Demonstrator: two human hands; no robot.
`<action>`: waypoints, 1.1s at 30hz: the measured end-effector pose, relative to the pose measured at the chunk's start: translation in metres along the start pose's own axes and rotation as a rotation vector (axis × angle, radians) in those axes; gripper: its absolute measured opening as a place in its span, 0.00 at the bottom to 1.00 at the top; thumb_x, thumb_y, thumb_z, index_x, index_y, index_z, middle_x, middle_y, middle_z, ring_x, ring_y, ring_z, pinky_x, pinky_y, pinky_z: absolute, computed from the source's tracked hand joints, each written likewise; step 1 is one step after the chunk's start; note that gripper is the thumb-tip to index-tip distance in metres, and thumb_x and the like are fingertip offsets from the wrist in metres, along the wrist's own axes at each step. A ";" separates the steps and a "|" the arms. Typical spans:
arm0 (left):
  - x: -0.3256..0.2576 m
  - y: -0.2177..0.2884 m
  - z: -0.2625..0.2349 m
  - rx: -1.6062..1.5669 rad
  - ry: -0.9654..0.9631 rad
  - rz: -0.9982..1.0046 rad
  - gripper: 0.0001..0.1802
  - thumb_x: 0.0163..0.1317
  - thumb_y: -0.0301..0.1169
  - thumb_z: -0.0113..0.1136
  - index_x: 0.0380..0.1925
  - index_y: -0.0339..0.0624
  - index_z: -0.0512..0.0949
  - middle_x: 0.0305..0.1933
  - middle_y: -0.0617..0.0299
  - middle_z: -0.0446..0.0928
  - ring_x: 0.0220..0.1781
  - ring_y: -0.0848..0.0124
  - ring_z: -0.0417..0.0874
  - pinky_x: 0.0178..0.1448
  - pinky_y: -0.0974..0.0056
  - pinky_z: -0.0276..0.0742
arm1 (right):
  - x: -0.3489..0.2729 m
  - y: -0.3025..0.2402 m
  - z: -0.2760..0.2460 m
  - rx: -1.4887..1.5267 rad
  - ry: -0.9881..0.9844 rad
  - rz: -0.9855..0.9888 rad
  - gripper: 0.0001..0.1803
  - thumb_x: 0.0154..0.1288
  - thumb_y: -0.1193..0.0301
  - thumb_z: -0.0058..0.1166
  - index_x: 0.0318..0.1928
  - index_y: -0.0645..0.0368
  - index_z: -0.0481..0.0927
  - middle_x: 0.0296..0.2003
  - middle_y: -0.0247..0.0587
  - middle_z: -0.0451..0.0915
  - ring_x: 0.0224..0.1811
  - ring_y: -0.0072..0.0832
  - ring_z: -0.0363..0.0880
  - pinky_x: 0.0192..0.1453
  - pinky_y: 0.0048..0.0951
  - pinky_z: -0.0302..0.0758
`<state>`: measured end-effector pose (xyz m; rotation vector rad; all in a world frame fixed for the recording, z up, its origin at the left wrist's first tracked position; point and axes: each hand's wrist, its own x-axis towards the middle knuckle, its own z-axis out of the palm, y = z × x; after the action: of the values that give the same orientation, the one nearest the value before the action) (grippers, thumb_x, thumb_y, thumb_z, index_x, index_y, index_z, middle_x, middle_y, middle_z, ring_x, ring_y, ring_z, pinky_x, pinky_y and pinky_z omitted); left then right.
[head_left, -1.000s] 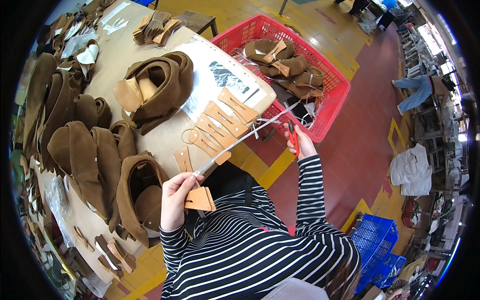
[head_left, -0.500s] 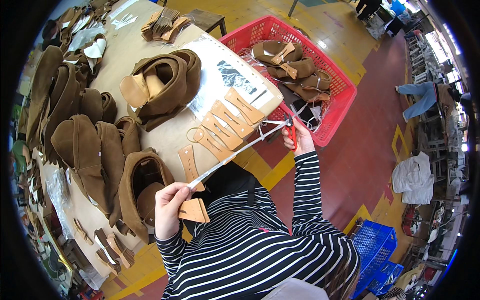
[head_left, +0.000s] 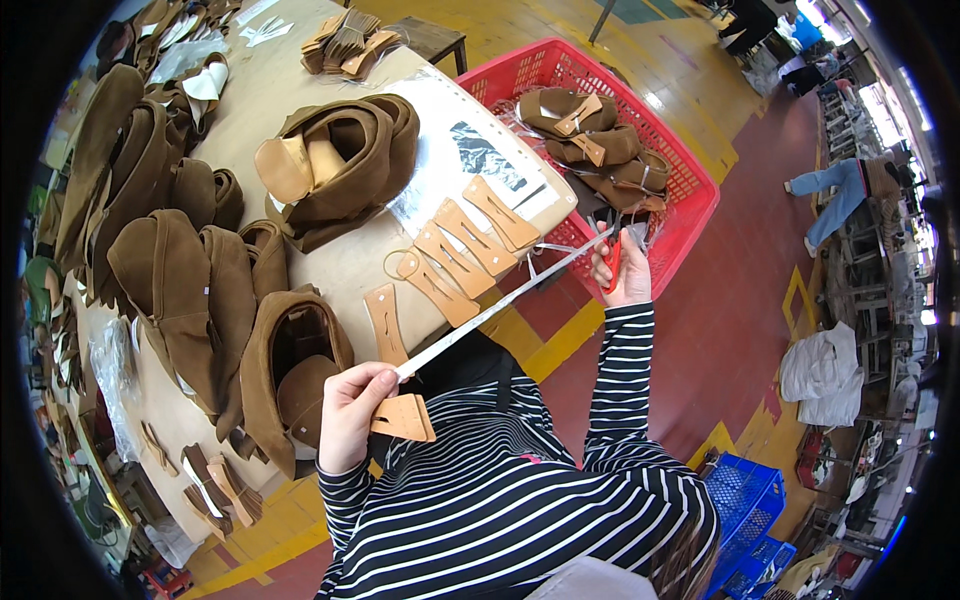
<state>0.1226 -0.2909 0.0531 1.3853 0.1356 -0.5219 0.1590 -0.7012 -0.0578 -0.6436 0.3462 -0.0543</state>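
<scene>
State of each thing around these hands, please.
Left hand, closed on tan leather pieces and a white strip.
White strip, stretched straight.
Right hand, closed around red-handled snips.
Red-handled snips, blades at the strip; open or shut unclear.
Red basket, holding bundled brown uppers.
Slotted tan pieces on the table, lying in a row.

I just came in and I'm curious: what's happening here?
The person's left hand pinches a white strip and holds tan pieces. The strip runs across to the red-handled snips in the right hand. More tan pieces lie on the table near brown parts, and a red basket stands beside it.
</scene>
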 end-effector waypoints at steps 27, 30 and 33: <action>0.014 0.006 -0.016 -0.435 0.117 0.095 0.09 0.72 0.34 0.52 0.39 0.40 0.76 0.29 0.67 0.79 0.26 0.83 0.78 0.29 0.78 0.74 | 0.008 0.010 0.018 -0.402 0.050 -0.108 0.28 0.71 0.62 0.54 0.67 0.56 0.65 0.25 0.36 0.79 0.09 0.14 0.60 0.12 0.15 0.51; 0.016 0.008 -0.013 -0.409 0.079 0.078 0.09 0.72 0.33 0.50 0.43 0.39 0.74 0.34 0.60 0.82 0.28 0.81 0.80 0.31 0.75 0.78 | 0.039 0.015 0.042 -0.859 -0.015 -0.171 0.19 0.70 0.69 0.53 0.59 0.62 0.75 0.29 0.35 0.81 0.17 0.13 0.68 0.20 0.15 0.62; 0.008 0.007 -0.006 -0.408 0.092 0.031 0.08 0.71 0.31 0.52 0.41 0.37 0.75 0.40 0.57 0.83 0.33 0.78 0.82 0.34 0.74 0.80 | 0.059 0.039 0.071 -1.560 0.139 -0.528 0.16 0.62 0.64 0.62 0.49 0.58 0.84 0.33 0.38 0.84 0.34 0.31 0.81 0.43 0.28 0.75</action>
<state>0.1336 -0.2864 0.0550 1.0109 0.2791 -0.3788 0.2361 -0.6386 -0.0462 -2.2785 0.2964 -0.3529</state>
